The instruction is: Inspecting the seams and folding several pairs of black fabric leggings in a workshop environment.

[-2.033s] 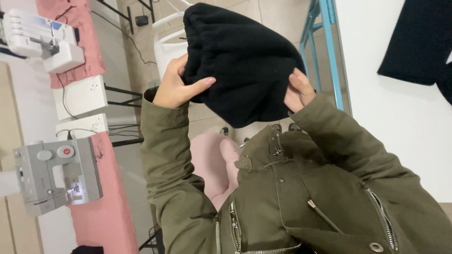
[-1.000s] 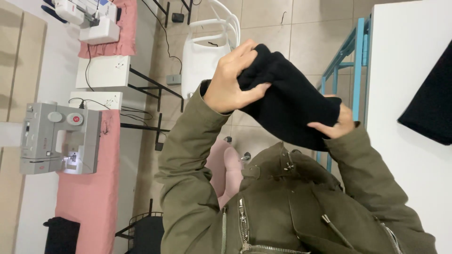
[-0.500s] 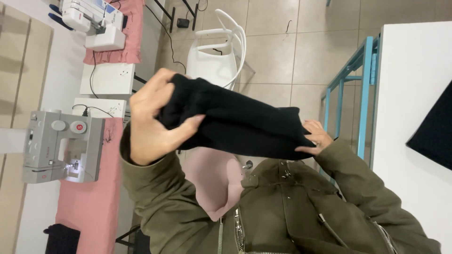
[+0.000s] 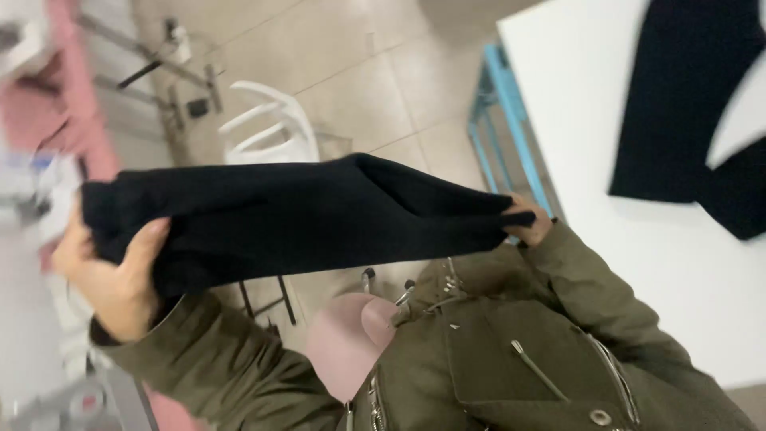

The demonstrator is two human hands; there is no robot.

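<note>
Plainly, the weak point is the right hand: only its fingertips seem to pinch the narrow end of the black garment, and the blur makes it hard to tell how firm that pinch is. If it slips, I judge that end would drop toward the tiled floor beneath the hands. The left hand is clamped round the bunched, thicker end, so that side looks safer. Both hands are well apart, with the cloth stretched between them in the air, in front of the olive jacket. It is a dark, soft, matte knit, folded lengthwise and tapering toward the right hand. Beyond the right hand, more black fabric lies on the white tabletop.
</note>
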